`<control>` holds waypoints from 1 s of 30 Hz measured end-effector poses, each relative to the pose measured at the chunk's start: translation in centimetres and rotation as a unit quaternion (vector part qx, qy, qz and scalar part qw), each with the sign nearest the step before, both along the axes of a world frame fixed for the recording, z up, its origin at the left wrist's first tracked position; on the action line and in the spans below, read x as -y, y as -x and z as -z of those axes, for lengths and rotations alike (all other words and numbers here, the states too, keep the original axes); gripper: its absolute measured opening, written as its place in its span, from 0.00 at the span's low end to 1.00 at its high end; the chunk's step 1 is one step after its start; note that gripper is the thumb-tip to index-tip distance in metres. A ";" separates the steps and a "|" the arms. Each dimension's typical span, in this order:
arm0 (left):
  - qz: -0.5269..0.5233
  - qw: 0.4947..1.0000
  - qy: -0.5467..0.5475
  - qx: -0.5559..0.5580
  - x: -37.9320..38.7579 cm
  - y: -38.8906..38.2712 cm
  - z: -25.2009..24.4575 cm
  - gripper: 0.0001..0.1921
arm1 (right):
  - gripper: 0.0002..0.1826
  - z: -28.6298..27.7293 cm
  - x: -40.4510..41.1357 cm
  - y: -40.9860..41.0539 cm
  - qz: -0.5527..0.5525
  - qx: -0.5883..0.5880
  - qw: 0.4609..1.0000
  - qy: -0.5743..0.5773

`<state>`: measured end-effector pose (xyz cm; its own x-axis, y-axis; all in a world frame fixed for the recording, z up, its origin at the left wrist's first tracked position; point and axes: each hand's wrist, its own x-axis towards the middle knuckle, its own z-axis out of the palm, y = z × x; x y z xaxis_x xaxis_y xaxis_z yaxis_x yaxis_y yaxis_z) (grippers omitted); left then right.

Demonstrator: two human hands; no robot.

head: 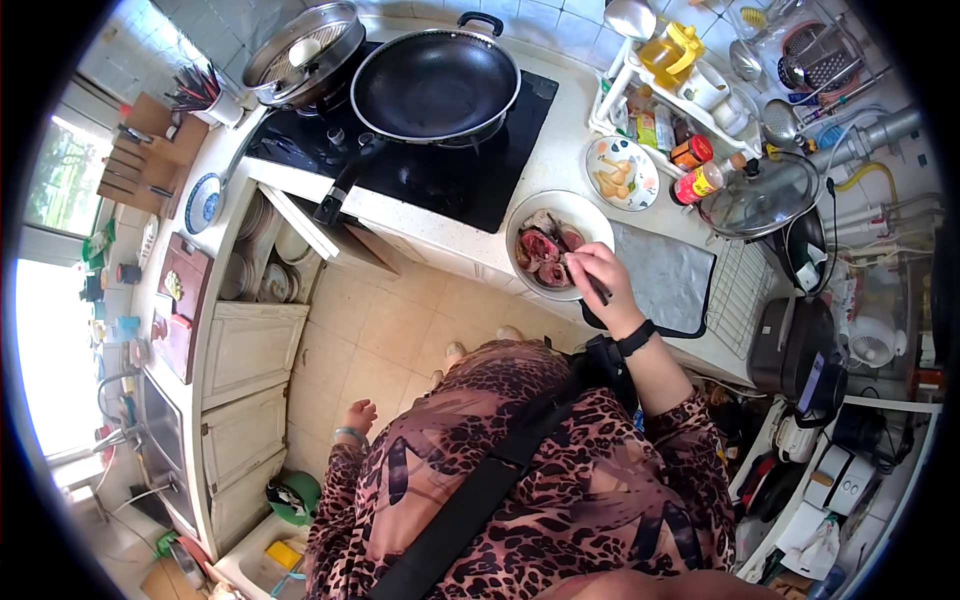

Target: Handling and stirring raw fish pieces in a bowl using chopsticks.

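Observation:
My right hand [604,285] is closed around dark chopsticks [598,288], whose tips reach down among pieces of raw meat [538,250] in a white bowl [517,208]. The bowl stands at the counter's front edge, right of the black cooktop. Low at my side hangs my left hand [362,416], away from the counter, its fingers loosely curled and holding nothing that shows. On the cooktop sits a black wok [435,86], with nothing visible inside and its handle pointing to the front left. Behind the bowl is a patterned plate [621,172] with pale yellowish pieces on it.
A steamer pan [300,52] holding a white round item stands at the back left. Right of the bowl lies a foil-like grey board [664,270] beside a wire rack [739,300]. An open cabinet door [300,221] juts out at left. A chopping board [180,300] lies farther left.

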<state>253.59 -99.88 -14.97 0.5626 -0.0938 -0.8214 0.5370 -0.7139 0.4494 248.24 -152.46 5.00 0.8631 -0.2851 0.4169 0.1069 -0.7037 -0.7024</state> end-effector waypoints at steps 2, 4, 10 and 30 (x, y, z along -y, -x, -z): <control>0.006 1.000 -0.007 -0.010 0.4 -0.1 -0.5 0.24 | 0.04 0.4 -0.3 -0.1 -0.017 -0.007 1.000 0.010; 0.011 1.000 -0.011 -0.002 1.7 -0.2 -2.1 0.24 | 0.05 1.3 -0.3 -0.4 -0.029 -0.037 0.988 0.150; -0.009 0.999 -0.023 0.030 1.2 0.8 -1.9 0.24 | 0.04 2.5 3.7 1.0 0.125 0.034 0.990 -0.051; 0.013 1.000 -0.027 0.000 2.5 -0.4 -2.7 0.25 | 0.09 1.3 4.4 0.7 0.080 -0.007 0.966 -0.246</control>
<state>253.98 -102.41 -12.26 0.5610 -0.0651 -0.8252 0.5171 -0.7509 0.4108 247.52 -156.86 3.66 0.7964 -0.5754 0.1864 0.0132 -0.2917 -0.9564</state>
